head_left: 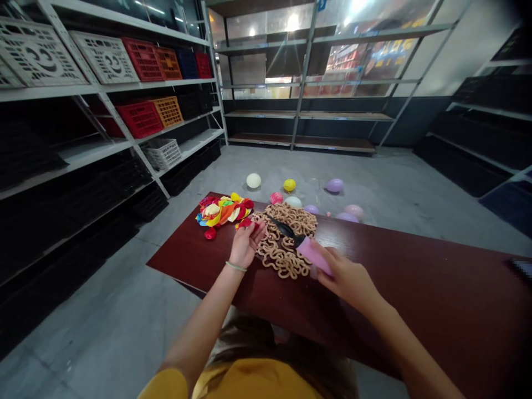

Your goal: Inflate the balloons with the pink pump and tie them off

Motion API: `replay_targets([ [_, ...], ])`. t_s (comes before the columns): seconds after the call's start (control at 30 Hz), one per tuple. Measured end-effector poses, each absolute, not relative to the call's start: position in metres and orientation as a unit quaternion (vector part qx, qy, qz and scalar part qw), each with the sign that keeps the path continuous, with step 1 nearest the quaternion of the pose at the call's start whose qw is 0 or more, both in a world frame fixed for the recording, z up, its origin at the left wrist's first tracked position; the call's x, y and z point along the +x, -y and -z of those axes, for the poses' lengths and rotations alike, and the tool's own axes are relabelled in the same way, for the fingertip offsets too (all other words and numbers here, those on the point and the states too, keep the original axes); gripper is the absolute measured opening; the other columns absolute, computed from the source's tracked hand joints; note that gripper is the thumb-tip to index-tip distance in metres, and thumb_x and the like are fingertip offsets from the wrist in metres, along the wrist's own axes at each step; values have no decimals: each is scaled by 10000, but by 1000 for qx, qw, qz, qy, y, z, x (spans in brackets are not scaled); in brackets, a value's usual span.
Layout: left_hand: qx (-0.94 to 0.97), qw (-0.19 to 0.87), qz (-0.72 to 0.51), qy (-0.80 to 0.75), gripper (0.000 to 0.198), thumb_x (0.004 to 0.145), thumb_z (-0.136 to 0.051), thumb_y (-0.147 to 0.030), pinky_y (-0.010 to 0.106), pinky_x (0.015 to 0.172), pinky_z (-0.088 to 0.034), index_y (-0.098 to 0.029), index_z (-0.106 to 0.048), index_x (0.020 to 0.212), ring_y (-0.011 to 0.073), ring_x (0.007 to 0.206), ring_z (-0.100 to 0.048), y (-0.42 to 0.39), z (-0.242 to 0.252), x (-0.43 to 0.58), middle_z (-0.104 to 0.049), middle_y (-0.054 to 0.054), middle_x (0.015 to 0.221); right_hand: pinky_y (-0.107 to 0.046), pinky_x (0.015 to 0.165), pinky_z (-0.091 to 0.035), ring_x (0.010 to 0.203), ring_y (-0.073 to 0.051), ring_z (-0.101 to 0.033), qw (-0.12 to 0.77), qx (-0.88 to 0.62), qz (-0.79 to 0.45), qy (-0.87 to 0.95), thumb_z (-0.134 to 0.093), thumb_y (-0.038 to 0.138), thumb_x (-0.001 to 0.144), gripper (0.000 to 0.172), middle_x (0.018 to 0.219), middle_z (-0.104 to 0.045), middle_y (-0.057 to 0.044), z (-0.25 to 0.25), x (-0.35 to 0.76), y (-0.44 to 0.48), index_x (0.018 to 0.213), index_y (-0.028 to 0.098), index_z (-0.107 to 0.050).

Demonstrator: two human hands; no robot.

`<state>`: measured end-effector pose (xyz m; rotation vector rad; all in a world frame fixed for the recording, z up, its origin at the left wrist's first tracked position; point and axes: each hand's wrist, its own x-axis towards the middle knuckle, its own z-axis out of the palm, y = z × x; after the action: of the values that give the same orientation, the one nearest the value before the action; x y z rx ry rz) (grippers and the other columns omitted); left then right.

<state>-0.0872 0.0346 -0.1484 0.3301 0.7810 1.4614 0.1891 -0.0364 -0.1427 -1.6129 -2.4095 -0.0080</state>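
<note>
My right hand (343, 274) is wrapped round the pink handle of a tool (313, 256) whose black, scoop-like head points away to the left. That head is over a heap of tan, curly, wormlike pieces (286, 263) on the dark red table (374, 277). Left of the heap is my left hand (245, 246), palm turned up with curved fingers. A red balloon (246, 223) shows at and between its fingertips and seems to be held there, partly hidden. Just beyond lies a pile of limp, many-coloured balloons (224, 210), mostly red, yellow and orange.
Inflated balloons lie on the floor past the table, among them a white one (253, 180), a yellow one (290, 185) and a purple one (334, 185). Shelves with a red crate (139, 118) and other crates stand left. A metal rack (299, 113) spans the back.
</note>
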Motion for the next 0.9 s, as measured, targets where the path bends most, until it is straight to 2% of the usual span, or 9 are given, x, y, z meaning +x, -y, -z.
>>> replay_targets([
  [0.2, 70, 651, -672, -346, 71, 912, -612, -102, 301, 874, -597, -162, -642, 933, 130, 797, -734, -35, 135, -79, -751, 53, 884, -279, 599, -518, 890, -232, -704, 130, -518, 15, 845, -534, 288, 886, 727, 1265, -636, -69, 135, 178, 66, 1556, 374, -267],
  [0.47, 110, 641, -682, -335, 68, 903, -631, -127, 286, 873, -580, -161, -652, 957, 148, 845, -734, -32, 134, -74, -751, 73, 921, -291, 653, -550, 939, -237, -700, 117, -515, -6, 849, -558, 267, 875, 720, 1258, -635, -57, 138, 168, 77, 1545, 351, -307],
  [0.63, 144, 633, -678, -344, 108, 880, -663, -147, 282, 857, -572, -176, -629, 978, 154, 868, -737, -29, 144, -74, -756, 69, 946, -284, 644, -547, 944, -238, -703, 110, -528, -23, 842, -552, 268, 882, 730, 1301, -617, -59, 145, 163, 78, 1554, 366, -285],
  [0.9, 208, 609, -677, -356, 218, 817, -736, -205, 291, 765, -575, -170, -628, 1002, 178, 825, -727, -20, 145, -67, -749, 63, 920, -322, 715, -572, 1023, -263, -693, 102, -537, -50, 836, -530, 271, 898, 707, 1305, -619, -76, 145, 159, 79, 1554, 365, -286],
])
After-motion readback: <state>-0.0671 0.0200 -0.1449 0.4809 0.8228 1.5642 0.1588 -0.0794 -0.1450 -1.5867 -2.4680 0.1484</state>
